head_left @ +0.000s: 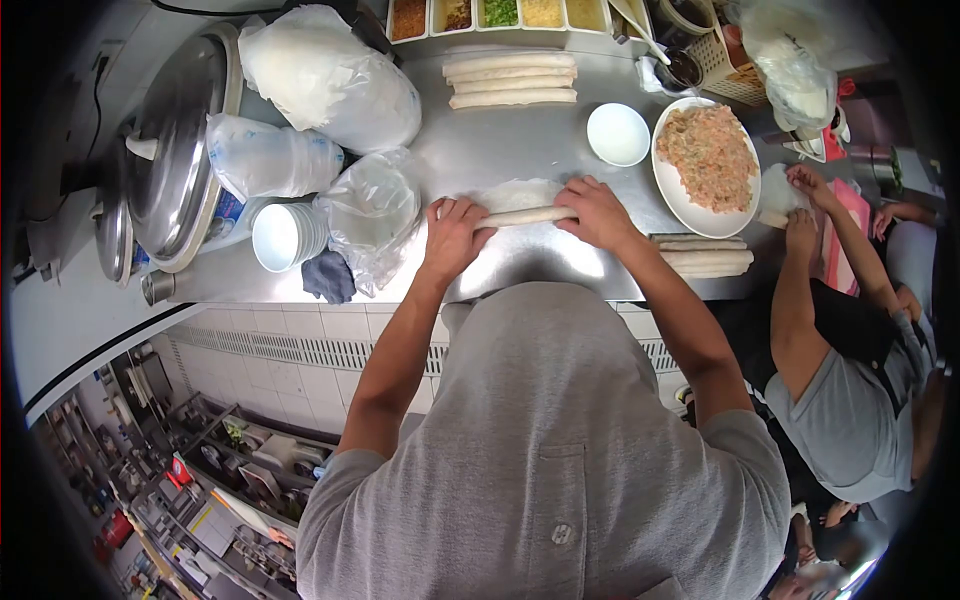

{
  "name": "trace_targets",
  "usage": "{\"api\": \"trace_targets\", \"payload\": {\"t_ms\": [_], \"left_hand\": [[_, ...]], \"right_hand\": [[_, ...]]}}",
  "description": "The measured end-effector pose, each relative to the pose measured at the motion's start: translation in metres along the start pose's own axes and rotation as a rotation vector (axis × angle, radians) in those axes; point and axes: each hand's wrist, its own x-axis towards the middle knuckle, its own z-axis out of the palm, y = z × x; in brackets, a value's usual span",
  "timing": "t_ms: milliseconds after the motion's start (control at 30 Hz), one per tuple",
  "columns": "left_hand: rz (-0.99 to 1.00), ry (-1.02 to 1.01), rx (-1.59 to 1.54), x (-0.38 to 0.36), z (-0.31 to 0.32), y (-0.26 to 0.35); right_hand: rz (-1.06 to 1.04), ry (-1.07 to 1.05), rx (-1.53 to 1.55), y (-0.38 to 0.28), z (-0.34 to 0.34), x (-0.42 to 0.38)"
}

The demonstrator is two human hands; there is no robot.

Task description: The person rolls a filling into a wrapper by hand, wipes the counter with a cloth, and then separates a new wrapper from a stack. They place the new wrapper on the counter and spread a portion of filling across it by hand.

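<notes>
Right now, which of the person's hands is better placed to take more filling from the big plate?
The right hand: it rests on the roll end nearer the plate of filling; the left hand is farther away.

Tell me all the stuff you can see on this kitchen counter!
counter: one, shiny steel, middle
roll being rolled: one, pale, under both hands
finished rolls: four, pale, far side
more rolls: about three, pale, right
filling plate: one, white, pinkish mix, right
small bowl: one, white, beside plate
stacked bowls: one stack, white, left
plastic bags: several, clear, left
pot lid: one, steel, far left
ingredient trays: five, mixed colours, top
co-worker's hands: two, right edge
left hand: on roll
right hand: on roll
</notes>
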Motion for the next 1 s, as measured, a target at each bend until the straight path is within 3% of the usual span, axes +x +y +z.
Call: {"api": "trace_targets", "payload": {"t_ms": [267, 467, 767, 833, 1000], "left_hand": [[-0.008, -0.038, 0.002, 0.002, 0.000, -0.005], [-0.056, -0.079, 0.010, 0.004, 0.000, -0.009], [-0.117, 0.024, 0.010, 0.007, 0.012, -0.011], [-0.147, 0.087, -0.025, 0.010, 0.011, -0.009], [-0.064, 0.094, -0.061, 0.015, 0.009, -0.006]], "right_hand": [[-0.092, 0.015, 0.046, 0.008, 0.001, 0.011], [-0.016, -0.037, 0.114, 0.008, -0.006, 0.019], [0.010, -0.013, 0.006, 0.005, -0.003, 0.020], [-0.064, 0.167, -0.073, -0.003, 0.000, 0.019], [-0.208, 0.072, -0.068, -0.016, 0.003, 0.017]]}}
